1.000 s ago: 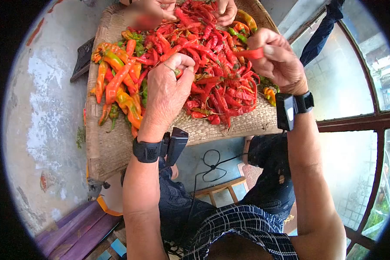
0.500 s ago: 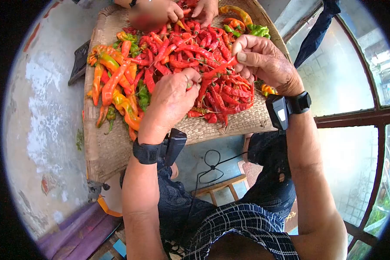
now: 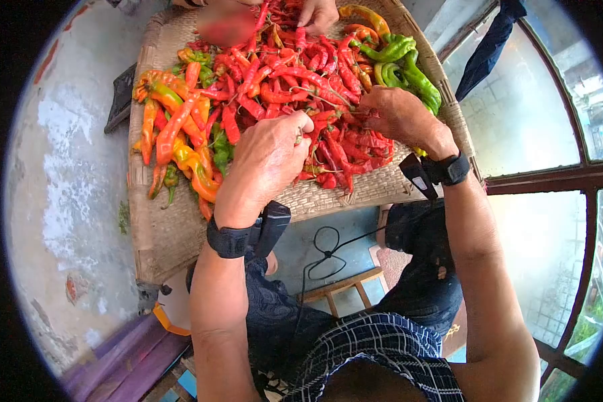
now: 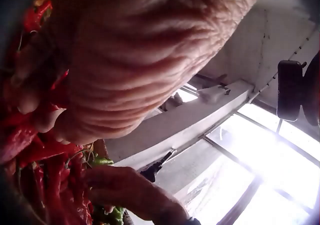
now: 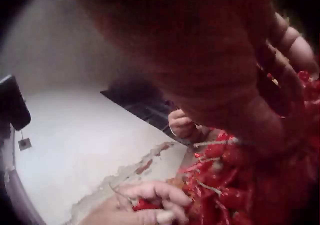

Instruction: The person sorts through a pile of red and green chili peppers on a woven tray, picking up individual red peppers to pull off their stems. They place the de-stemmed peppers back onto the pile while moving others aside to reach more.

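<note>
My left hand is curled over the near part of a heap of red chili peppers. A thin stem pokes out between its fingers in the head view. Low in the right wrist view, the same hand grips a red chili pepper. My right hand reaches down onto the right side of the heap, back of the hand up, fingertips among the peppers. In the left wrist view this hand has its fingers against red peppers; whether it pinches one I cannot tell.
The heap lies on a woven tray. Orange and yellow peppers lie at its left, green peppers at the right. Another person's hand works at the far side. A window stands at the right, a wall at the left.
My right hand held a red chili pepper in the air, brought it toward the left hand, then lowered onto the heap. My left hand moved slightly nearer me and right. More green peppers show.
</note>
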Motion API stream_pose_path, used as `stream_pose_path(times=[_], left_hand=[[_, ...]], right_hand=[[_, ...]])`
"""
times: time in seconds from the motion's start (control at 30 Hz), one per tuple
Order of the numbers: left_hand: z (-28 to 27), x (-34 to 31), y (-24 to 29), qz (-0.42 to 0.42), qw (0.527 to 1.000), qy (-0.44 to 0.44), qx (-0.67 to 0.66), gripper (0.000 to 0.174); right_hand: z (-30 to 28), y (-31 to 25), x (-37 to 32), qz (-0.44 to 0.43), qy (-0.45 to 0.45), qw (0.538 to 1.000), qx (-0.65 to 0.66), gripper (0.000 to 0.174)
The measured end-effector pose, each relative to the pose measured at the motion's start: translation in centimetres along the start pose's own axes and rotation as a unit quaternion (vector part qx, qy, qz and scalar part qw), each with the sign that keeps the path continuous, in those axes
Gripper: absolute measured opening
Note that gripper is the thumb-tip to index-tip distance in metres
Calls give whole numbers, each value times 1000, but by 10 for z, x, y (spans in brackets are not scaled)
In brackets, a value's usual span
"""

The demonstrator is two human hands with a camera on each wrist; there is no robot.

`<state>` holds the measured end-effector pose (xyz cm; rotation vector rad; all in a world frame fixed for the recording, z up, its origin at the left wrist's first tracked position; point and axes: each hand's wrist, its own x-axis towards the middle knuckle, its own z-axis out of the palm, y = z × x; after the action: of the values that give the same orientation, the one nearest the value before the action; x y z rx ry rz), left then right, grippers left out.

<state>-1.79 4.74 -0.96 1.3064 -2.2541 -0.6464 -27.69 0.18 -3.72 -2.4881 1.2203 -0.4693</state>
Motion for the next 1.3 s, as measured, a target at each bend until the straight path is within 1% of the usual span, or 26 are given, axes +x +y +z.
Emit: stream_pose_path(times=[0.03, 0.1, 0.17, 0.2, 0.23, 0.27, 0.3, 0.37, 0.43, 0.47, 0.5, 0.57, 0.6, 0.63, 0.67, 0.7, 0.73, 0.8, 0.87, 0.97, 1.0, 1.03, 1.1, 1.17, 1.23, 1.3], left_hand=[[0, 0, 0, 0, 1000, 1, 1, 18], [2, -1, -1, 5, 1000, 9, 6, 17], [2, 0, -2, 4, 1000, 9, 6, 18], [2, 0, -3, 4, 1000, 7, 6, 18], [2, 0, -2, 4, 1000, 6, 6, 18], [3, 0, -1, 6, 1000, 21, -2, 19], [3, 1, 1, 9, 999, 35, -10, 21], [3, 4, 3, -2, 999, 37, -28, 22], [3, 4, 5, -13, 998, 39, -45, 23], [2, 4, 6, -16, 998, 52, -44, 24], [2, 4, 7, -19, 997, 66, -42, 24], [5, 4, 4, -4, 997, 74, -33, 25], [6, 4, 3, 10, 996, 83, -25, 27], [7, 5, 2, 9, 996, 83, -23, 27], [9, 5, 2, 14, 996, 85, -14, 26], [11, 5, 5, 20, 996, 88, -5, 26], [7, 7, 11, -35, 999, 28, -13, 31], [13, 7, 13, -34, 999, 30, 30, 34], [16, 6, 13, -23, 996, 18, 89, 40], [21, 3, 7, 3, 993, 19, 121, 39], [21, 4, 6, 2, 993, 25, 119, 28], [21, 4, 5, 2, 992, 26, 119, 28], [21, 3, 4, 9, 994, 30, 107, 15], [23, 3, 5, 10, 994, 38, 103, 11], [22, 3, 6, 11, 994, 45, 99, 8], [21, 3, 8, 15, 995, 39, 92, 6]], right_hand=[[0, -4, 1, 17, 1, 1000, -21, 19], [-15, -13, 1, -9, 10, 1000, 22, 17], [-28, -23, 1, 83, 69, 989, 104, 16], [-27, -24, 4, 12, 144, 985, 96, 15], [-30, -25, 4, 13, 143, 985, 97, 15], [-36, -27, 1, 82, 99, 964, 231, 18], [-44, -35, 1, 150, 52, 919, 360, 21], [-46, -44, 4, 169, 47, 911, 374, 24], [-46, -36, 12, 149, 19, 933, 328, 24], [-37, -26, 20, 108, 95, 911, 386, 24], [-32, -27, 28, 109, 95, 911, 387, 24], [-25, -28, 44, 86, 327, 814, 471, 28], [-22, -11, 44, 38, 298, 888, 347, 30], [-18, -7, 42, 38, 299, 888, 349, 30], [-12, -3, 41, 38, 222, 945, 236, 30], [-9, -3, 40, 37, 141, 982, 117, 29], [-2, -5, 39, 31, 109, 988, 103, 28], [5, -20, 36, 49, 41, 995, 74, 23], [7, -21, 36, 49, 27, 994, 93, 23], [-5, -33, 34, 47, 1, 995, 87, 18], [-8, -34, 32, 53, 18, 987, 149, 18], [-10, -33, 29, 60, 35, 975, 210, 17], [-14, -27, 26, 44, 108, 950, 289, 12], [-31, -31, 18, 97, 107, 894, 425, 13], [-34, -26, 15, 82, 102, 878, 460, 12], [-36, -25, 12, 77, 99, 787, 604, 13]])
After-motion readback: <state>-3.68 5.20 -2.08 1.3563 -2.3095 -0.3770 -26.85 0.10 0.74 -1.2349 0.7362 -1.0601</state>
